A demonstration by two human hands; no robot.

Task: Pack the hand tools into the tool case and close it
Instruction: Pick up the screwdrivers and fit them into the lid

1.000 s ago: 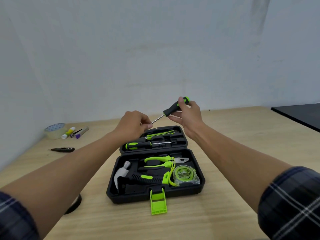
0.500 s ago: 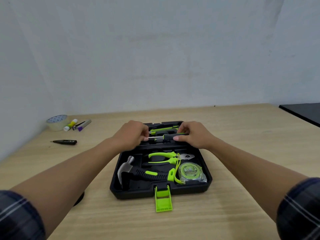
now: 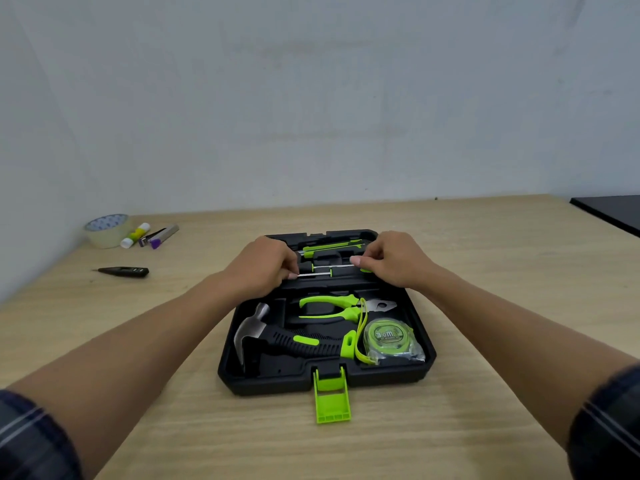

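A black tool case [image 3: 427, 353] lies open on the wooden table, its green latch [image 3: 331, 396] hanging over the front. The near half holds a hammer [image 3: 277, 336], green-handled pliers [image 3: 341, 304] and a green tape measure [image 3: 388, 339]. Over the far half, my left hand [image 3: 265, 263] pinches the metal shaft tip of a black and green screwdriver [image 3: 322, 273], and my right hand [image 3: 393, 259] covers and presses its handle. The screwdriver lies level in the lid tray. Another green screwdriver [image 3: 330, 247] sits in the slot behind it.
At the far left of the table are a roll of tape [image 3: 107, 230], a glue stick [image 3: 135, 234], a purple-tipped marker [image 3: 162, 237] and a black tester pen [image 3: 124, 271]. A dark surface [image 3: 613, 213] borders the table at the far right.
Both hands brought the screwdriver down from the air above the case into the far tray. It has gone from tilted up to lying flat. The camera tilted down slightly.
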